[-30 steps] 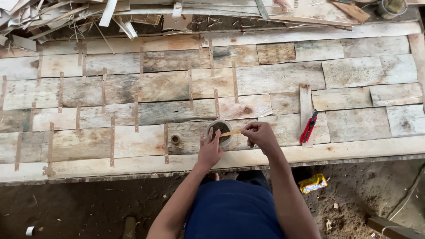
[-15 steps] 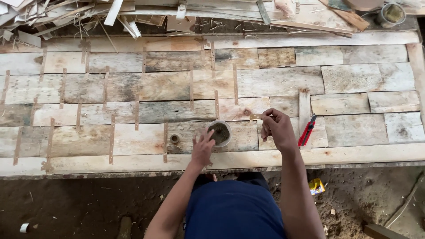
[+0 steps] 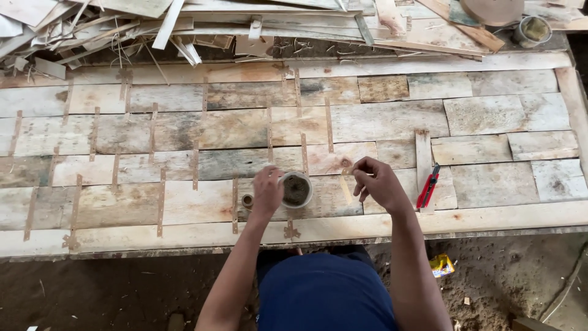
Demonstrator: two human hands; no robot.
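Where the patchwork plank panel [image 3: 490, 116] spans the scene, a small round tin [image 3: 296, 189] is gripped at its left rim by the left hand [image 3: 267, 191]. Just right, a thin wooden stick [image 3: 346, 189] is pinched in the closed right hand [image 3: 378, 183]. Further right, a red cutter [image 3: 428, 186] is noted.

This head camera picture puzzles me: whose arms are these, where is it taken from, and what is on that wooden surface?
The camera sits on a person's head and looks down, so the arms are their own. The left hand grips a small round pot with dark stuff inside. The right hand pinches a thin wooden stick against the panel, which is made of old planks joined by narrow strips. A red cutter lies to the right, a small cap left of the pot, and scrap wood is piled along the far edge.
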